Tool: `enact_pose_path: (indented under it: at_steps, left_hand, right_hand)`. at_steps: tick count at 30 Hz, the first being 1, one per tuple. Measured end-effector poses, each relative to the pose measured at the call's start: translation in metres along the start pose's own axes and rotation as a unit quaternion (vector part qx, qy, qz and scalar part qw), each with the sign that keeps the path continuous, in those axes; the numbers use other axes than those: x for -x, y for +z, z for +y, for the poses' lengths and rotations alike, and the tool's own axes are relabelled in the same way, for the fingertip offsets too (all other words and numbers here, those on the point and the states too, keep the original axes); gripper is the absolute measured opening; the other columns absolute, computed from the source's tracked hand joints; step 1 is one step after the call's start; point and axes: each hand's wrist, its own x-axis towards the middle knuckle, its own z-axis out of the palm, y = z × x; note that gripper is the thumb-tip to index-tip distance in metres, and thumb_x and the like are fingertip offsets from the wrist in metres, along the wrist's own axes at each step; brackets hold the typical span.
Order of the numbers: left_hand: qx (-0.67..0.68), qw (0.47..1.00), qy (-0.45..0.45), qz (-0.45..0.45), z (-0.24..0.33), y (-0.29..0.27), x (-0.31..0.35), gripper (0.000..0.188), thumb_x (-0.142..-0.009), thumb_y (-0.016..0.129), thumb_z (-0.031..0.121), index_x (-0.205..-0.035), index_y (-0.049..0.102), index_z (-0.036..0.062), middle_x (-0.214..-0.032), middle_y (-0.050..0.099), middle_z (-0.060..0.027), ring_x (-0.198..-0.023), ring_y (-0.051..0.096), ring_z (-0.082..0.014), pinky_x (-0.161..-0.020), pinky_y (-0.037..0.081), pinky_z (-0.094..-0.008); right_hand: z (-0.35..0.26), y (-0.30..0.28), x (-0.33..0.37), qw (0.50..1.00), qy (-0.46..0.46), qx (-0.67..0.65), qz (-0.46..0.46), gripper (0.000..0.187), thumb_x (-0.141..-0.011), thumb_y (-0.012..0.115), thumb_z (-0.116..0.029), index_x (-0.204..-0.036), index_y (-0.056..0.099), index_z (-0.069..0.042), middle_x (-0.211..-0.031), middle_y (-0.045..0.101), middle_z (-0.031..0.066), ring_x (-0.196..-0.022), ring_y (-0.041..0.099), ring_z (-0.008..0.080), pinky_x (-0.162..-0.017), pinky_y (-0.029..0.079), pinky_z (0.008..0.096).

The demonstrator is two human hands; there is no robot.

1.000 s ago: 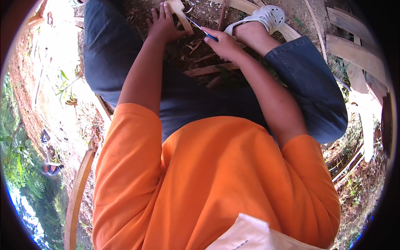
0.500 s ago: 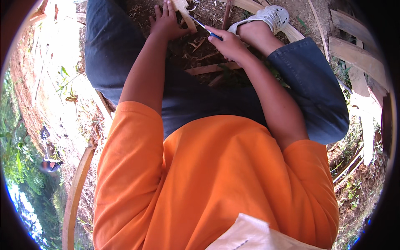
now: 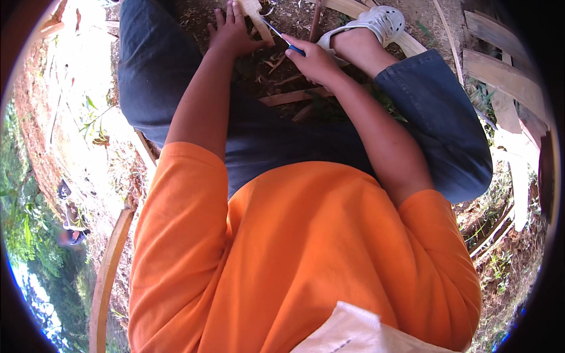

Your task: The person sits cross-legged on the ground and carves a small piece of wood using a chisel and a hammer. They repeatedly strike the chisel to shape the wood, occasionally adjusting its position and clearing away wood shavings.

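Starts at left with the left leg (image 3: 156, 70), bent, dark-clad and bounding that side. Next shows the left hand (image 3: 229, 35), palm down with splayed fingers and with the thumb set by the lower end of the wood (image 3: 261, 28); cannot tell how firmly pressed. Puts the wood right of this hand and close against it, between the two hands, clearly nearer the left one. Runs lengthwise from a wide head, cut by the top edge of view, down and slightly right to a narrow end by the thumb. Comes next to the knife (image 3: 296, 50), slanting from its blue handle up and left, with the tip at the wood's right edge; too fine to tell touching from just apart. Has the right hand (image 3: 318, 62) curled round that handle, below and right of the wood. Leaves soil (image 3: 294, 26) as room beyond the blade, bounded on the right by a dark stick (image 3: 316, 20) and the shoe (image 3: 382, 26), and toward the body by a strip (image 3: 288, 97) crossing below the hands. Ends at far right with planks (image 3: 500, 76), well apart from both hands.
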Motion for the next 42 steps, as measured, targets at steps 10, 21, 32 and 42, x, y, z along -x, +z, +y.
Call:
enact_pose_path:
  at_steps: [10, 21, 32, 42]
  left_hand:
    - [-0.057, 0.998, -0.002, 0.02, -0.001, 0.005, -0.002, 0.151, -0.061, 0.075, 0.086, -0.164, 0.003, 0.0019, -0.173, 0.005, -0.0184, -0.157, 0.009, -0.046, -0.121, 0.02, -0.0663]
    - [-0.161, 0.968, -0.046, 0.187, -0.03, 0.08, -0.027, 0.148, -0.065, 0.078, 0.077, -0.163, -0.001, -0.0007, -0.172, 0.005, -0.0222, -0.157, 0.005, -0.0483, -0.123, 0.015, -0.066]
    - [-0.018, 1.0, -0.016, -0.014, 0.009, -0.015, 0.005, 0.147, -0.067, 0.077, 0.077, -0.163, -0.003, -0.0005, -0.173, 0.002, -0.02, -0.158, 0.002, -0.0456, -0.124, 0.014, -0.0649]
    - [-0.002, 1.0, -0.005, -0.014, 0.008, -0.012, 0.005, 0.148, -0.068, 0.077, 0.078, -0.163, -0.004, -0.0021, -0.172, 0.003, -0.0221, -0.157, 0.002, -0.0472, -0.124, 0.014, -0.0637]
  right_hand:
    - [-0.002, 0.002, -0.016, 0.999, -0.039, 0.001, 0.002, 0.05, -0.105, 0.057, -0.032, -0.154, 0.049, -0.037, -0.056, 0.041, -0.0045, -0.045, 0.043, 0.0077, -0.043, 0.038, 0.0273]
    - [-0.015, -0.014, 0.008, 0.997, 0.033, 0.003, -0.064, 0.052, -0.106, 0.056, -0.032, -0.157, 0.045, -0.035, -0.065, 0.045, -0.0066, -0.05, 0.042, 0.006, -0.044, 0.036, 0.0243]
    - [0.001, -0.019, -0.003, 0.996, 0.056, -0.029, -0.068, 0.052, -0.106, 0.056, -0.032, -0.156, 0.045, -0.035, -0.066, 0.047, -0.0057, -0.05, 0.043, 0.0059, -0.045, 0.037, 0.0239]
    - [-0.006, -0.038, 0.015, 0.989, 0.096, -0.024, -0.114, 0.05, -0.108, 0.054, -0.03, -0.157, 0.044, -0.038, -0.071, 0.046, -0.0068, -0.051, 0.038, 0.0037, -0.045, 0.035, 0.0221]
